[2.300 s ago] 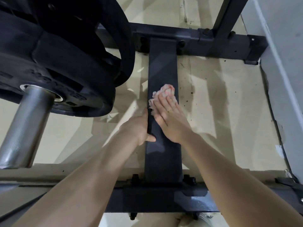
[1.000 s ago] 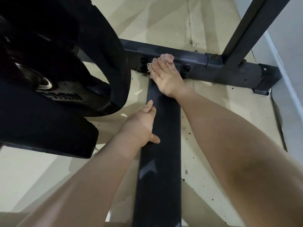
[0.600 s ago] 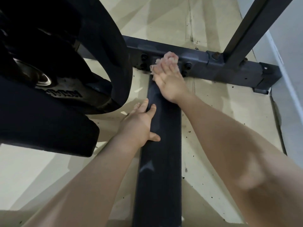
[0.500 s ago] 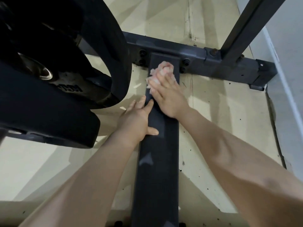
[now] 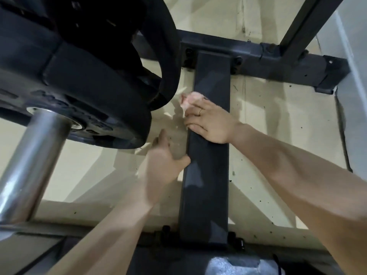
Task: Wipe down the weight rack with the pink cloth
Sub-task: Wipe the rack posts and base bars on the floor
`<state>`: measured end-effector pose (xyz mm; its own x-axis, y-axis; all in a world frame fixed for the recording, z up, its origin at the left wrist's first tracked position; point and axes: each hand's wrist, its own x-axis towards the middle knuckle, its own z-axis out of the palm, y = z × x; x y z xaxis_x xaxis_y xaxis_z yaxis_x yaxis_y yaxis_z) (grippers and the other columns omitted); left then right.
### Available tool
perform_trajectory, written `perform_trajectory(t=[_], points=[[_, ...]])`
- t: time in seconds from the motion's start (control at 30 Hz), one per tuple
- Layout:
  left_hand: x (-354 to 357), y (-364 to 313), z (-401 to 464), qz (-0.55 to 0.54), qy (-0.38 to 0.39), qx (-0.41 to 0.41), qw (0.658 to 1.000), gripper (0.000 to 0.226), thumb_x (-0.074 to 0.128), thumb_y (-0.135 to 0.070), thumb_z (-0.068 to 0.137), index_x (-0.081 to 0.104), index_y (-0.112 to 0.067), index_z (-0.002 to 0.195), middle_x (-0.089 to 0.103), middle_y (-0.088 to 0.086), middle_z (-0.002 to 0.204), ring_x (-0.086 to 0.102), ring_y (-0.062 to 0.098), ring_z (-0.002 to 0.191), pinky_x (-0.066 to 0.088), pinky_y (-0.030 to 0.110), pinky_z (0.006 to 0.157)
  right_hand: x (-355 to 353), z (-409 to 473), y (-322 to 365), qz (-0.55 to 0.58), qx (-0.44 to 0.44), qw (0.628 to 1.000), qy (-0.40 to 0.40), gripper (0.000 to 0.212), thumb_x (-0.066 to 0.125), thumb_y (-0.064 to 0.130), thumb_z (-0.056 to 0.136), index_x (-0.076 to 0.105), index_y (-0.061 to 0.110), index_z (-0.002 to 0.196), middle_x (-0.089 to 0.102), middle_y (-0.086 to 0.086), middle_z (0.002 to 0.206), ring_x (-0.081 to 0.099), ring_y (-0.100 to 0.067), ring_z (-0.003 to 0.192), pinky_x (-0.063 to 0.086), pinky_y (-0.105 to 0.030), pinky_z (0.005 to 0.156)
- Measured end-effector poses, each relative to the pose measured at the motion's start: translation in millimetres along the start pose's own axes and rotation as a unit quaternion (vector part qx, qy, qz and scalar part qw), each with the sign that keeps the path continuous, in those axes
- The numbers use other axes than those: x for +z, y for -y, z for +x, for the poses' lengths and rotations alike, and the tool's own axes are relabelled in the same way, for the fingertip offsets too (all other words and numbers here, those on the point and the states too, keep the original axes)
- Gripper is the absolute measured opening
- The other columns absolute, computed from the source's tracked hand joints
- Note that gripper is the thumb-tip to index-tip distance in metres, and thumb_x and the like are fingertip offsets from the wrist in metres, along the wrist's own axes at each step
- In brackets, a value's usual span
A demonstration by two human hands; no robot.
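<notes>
- Pink cloth (image 5: 187, 101): bunched under the fingers of my right hand (image 5: 210, 121), at the left edge of the rack's flat centre bar (image 5: 208, 155), approx. mid-length; part of it sticks out past the fingertips over the floor (image 5: 278, 135).
- Handling, my judgement: cloth looks light, soft and crumpled, so it will fold and slip out unless pinned flat by palm and fingers. Best hold is a wad under the fingers w/ pressure down onto the steel.
- R hand: fingers curled down over the cloth and the bar's edge, closed on the cloth; ring visible on one finger.
- L hand (image 5: 162, 165): fingers loosely spread, holding nothing; thumb touches the bar's left side, rest sits over the floor. Blurred, so exact contact unclear.
- Bar: dark, stiff, bolted at both ends to cross members (image 5: 268, 60). Far section appears unwiped or not; I cannot tell.
- Surroundings: weight plates (image 5: 79, 80) on a steel sleeve (image 5: 33, 155) hang close at left, upright (image 5: 303, 26) far right.
- Risk: knuckles near the plate edge.
</notes>
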<state>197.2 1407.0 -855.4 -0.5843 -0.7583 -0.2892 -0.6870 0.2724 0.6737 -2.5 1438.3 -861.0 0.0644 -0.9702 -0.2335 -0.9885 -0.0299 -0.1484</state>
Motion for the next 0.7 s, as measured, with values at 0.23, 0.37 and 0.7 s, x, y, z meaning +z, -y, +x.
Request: perform_trajectory(t=[0.23, 0.37, 0.7], points=[[-12.3, 16.1, -38.2, 0.083, 0.067, 0.014, 0.994, 0.066, 0.050, -0.046, 0.080, 0.032, -0.027, 0.140, 0.042, -0.005, 0.135, 0.054, 0.018, 0.108, 0.050, 0.036, 0.080, 7.9, 6.5, 26.1, -0.016, 0.094, 0.995, -0.006, 0.041, 0.029, 0.039, 0.100, 0.060, 0.025, 0.124, 0.027, 0.001, 0.154, 0.014, -0.022, 0.144, 0.009, -0.041, 0.117], [-24.7, 20.6, -57.9, 0.162, 0.096, 0.017, 0.982, 0.066, 0.048, -0.046, 0.083, 0.026, -0.027, 0.143, 0.036, -0.005, 0.141, 0.049, 0.022, 0.117, 0.046, 0.032, 0.077, 25.8, -45.0, 77.9, 0.025, 0.002, 1.000, -0.019, 0.033, 0.040, 0.035, 0.096, 0.069, 0.022, 0.107, 0.043, -0.004, 0.145, 0.025, -0.023, 0.141, 0.013, -0.045, 0.117], [-26.1, 27.8, -77.3, 0.208, 0.087, 0.069, 0.972, 0.063, 0.050, -0.030, 0.088, 0.026, -0.019, 0.145, 0.036, 0.001, 0.141, 0.051, 0.024, 0.112, 0.038, 0.027, 0.071, 35.5, -73.2, 123.5, 0.069, 0.051, 0.996, -0.026, 0.031, 0.041, 0.032, 0.098, 0.070, 0.020, 0.104, 0.055, -0.003, 0.132, 0.035, -0.024, 0.134, 0.024, -0.052, 0.108]])
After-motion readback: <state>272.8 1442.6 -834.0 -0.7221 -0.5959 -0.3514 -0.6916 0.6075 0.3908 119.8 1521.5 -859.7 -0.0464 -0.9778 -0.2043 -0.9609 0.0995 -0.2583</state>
